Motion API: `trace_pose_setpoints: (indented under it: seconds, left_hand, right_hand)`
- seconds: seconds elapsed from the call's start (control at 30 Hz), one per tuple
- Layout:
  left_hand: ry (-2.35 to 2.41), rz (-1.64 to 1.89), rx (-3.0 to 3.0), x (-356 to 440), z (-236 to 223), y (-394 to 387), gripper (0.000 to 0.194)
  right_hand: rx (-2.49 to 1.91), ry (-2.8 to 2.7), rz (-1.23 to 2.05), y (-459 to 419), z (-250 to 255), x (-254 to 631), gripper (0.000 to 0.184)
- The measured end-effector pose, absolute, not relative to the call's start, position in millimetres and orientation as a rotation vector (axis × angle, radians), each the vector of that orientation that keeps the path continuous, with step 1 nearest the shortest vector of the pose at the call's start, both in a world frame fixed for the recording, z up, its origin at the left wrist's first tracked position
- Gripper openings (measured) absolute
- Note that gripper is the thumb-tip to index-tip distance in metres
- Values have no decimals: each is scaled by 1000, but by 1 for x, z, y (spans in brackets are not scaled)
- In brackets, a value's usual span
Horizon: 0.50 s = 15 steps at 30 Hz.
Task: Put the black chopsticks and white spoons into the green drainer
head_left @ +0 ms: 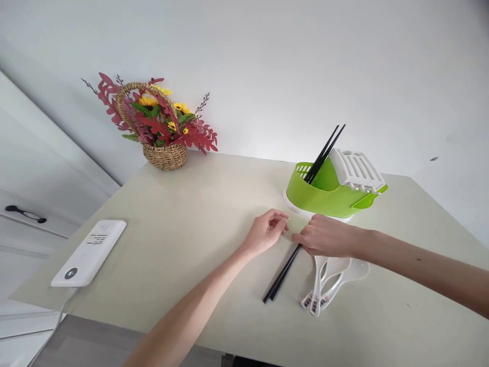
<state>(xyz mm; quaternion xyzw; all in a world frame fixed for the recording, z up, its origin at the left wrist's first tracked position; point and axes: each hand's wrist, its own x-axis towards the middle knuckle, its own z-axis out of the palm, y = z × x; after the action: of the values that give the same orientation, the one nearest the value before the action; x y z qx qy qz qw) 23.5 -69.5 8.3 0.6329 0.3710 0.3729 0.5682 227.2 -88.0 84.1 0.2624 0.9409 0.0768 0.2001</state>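
My right hand (328,235) is closed at the upper end of a pair of black chopsticks (283,272), which slant down to the left on the table. Its fingertips are partly hidden. To its left is my left hand (266,230), fingers loosely curled and apart, with nothing visible in them. Just beyond both hands stands a green utensil holder (324,199) with a white slotted rack and a white base. More black chopsticks (323,158) lean upright in its left compartment. Several white spoons (338,272) lie in a fanned pile below my right hand, their bowls partly covered by it.
A wicker basket of artificial flowers (165,157) stands at the table's back left, near the wall. A white device with a small round display (89,253) lies at the left edge, its cable hanging down. White drawers (34,239) are beside the table on the left.
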Motion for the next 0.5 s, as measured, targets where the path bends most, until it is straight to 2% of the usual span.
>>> trace_pose_setpoints:
  seconds: [0.2, 0.5]
  left_hand:
    - [861, 854, 1513, 24, 8, -70, 20]
    - [850, 693, 1749, 19, 23, -77, 33]
  right_hand:
    - [788, 2655, 190, -85, 89, 228, 16]
    - [858, 2732, 215, -82, 105, 238, 17]
